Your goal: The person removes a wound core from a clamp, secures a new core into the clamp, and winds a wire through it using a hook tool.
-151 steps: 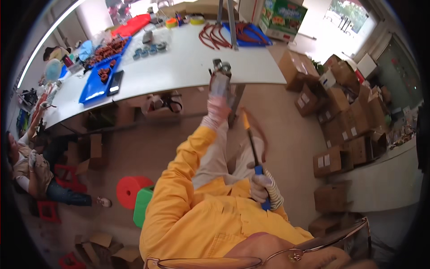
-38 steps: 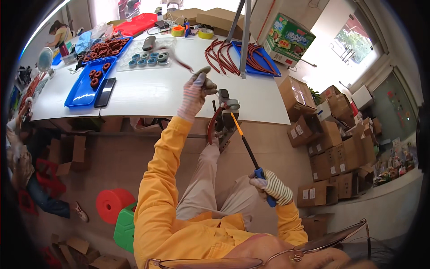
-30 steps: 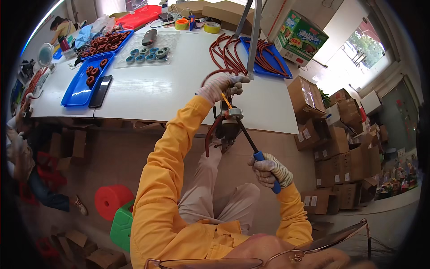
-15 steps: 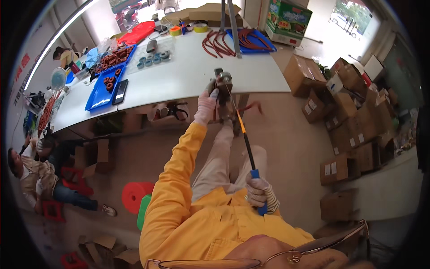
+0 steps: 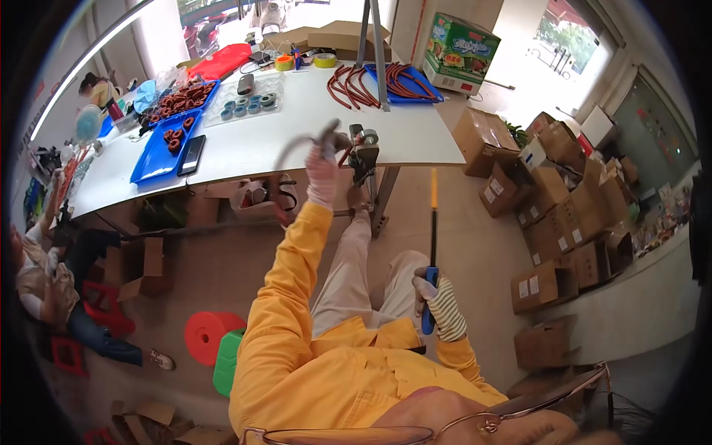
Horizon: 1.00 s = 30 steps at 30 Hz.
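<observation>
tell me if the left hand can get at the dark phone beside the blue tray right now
Probably yes: mostly bare white tabletop separates the left hand from the phone, and nothing covers the phone. The blurred strand at that hand may need putting aside first.

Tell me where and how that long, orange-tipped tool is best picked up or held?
Probably by the blue handle, with fingers wrapped around it from the near right side, where the right hand holds it. The handle is the thicker, near end; the thin black shaft and orange tip point away.
</observation>
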Tool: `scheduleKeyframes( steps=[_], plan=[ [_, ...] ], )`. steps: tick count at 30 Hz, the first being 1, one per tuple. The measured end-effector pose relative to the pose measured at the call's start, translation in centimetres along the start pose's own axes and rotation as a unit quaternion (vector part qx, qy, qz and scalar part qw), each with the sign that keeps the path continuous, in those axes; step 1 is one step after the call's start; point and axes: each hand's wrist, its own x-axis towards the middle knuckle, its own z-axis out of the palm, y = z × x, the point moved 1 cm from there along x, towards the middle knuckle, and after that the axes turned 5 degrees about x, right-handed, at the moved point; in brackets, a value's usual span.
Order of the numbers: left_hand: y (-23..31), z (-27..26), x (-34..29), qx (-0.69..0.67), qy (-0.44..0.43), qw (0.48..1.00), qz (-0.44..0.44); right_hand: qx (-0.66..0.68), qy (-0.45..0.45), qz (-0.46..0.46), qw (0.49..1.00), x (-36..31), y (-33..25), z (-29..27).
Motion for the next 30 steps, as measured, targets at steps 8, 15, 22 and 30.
scheduleKeyframes(
  steps=[8, 15, 22, 30],
  plan=[
    [-5.8, -0.1, 10.6, -0.195, -0.015, 0.931, -0.307, -0.055, -0.18, 0.16, 0.969, 11.1, -6.8, 0.8],
    [-12.9, 2.5, 13.0, -0.223, -0.221, 0.795, -0.519, -0.028, -0.292, 0.215, 0.931, 21.1, -9.7, 0.3],
    [-10.0, 2.4, 12.6, 0.229, -0.194, 0.856, -0.42, 0.208, -0.209, 0.232, 0.927, 13.3, -3.9, 1.3],
    [0.6, -2.0, 0.2, 0.529, -0.144, 0.797, 0.252, 0.304, -0.257, 0.168, 0.902, 5.5, -2.5, 2.4]
  ],
)
